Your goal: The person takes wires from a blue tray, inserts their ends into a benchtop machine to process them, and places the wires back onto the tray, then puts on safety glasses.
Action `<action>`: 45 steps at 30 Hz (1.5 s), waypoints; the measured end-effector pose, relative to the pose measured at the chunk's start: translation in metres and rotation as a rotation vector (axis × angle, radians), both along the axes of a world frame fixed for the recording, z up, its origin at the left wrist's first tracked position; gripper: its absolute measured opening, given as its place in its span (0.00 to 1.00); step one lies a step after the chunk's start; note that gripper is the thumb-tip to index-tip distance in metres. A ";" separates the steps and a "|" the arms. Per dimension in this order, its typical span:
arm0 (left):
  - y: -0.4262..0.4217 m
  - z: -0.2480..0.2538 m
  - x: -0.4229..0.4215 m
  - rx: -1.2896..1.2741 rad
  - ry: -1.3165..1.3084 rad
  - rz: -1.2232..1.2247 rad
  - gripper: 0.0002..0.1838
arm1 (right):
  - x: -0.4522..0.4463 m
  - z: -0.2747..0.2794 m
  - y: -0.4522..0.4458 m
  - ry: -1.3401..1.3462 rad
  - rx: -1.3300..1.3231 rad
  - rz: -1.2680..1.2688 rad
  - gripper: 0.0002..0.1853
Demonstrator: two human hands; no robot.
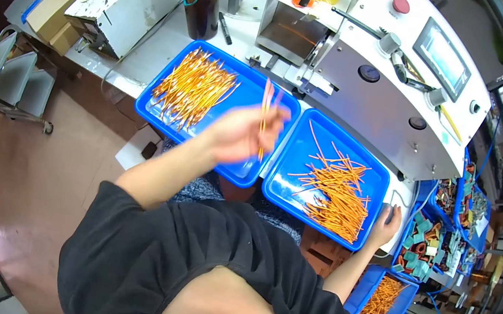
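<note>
Orange wires [265, 110] are pinched in my left hand [245, 135], which is raised over the right part of the left blue tray [251, 78]. The fingers and wire ends are smeared by motion. Orange wires with pale ends [193, 92] lie bunched in that tray. Beside it, the right blue tray [290, 163] holds a loose pile of orange wires [340, 197]. Past its right edge, my right hand [387, 226] is closed around a small dark rounded object [390, 213] that looks like a computer mouse.
A white machine [367, 90] with a screen and red button stands behind the trays. A green-lidded bottle [200, 4] and a black marker [225, 28] are at the back left. Blue bins [418, 246] of parts stand at right, near a lower bin [398, 312] with orange wires.
</note>
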State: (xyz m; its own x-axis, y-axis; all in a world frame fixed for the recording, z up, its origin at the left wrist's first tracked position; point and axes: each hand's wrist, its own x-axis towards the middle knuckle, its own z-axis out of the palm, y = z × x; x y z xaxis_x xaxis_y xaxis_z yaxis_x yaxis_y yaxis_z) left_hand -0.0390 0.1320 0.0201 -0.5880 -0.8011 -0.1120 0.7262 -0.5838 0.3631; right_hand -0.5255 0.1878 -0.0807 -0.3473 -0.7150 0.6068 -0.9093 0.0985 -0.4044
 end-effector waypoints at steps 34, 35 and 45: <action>-0.126 -0.026 0.039 -0.390 -0.625 0.330 0.14 | 0.011 0.009 0.001 -0.042 0.031 0.006 0.18; -0.127 -0.019 0.036 -0.198 -0.390 0.296 0.15 | 0.010 0.008 0.001 -0.042 0.027 0.010 0.18; -0.138 -0.034 -0.011 -0.130 -0.544 0.308 0.15 | 0.000 0.000 -0.001 -0.014 0.006 0.018 0.17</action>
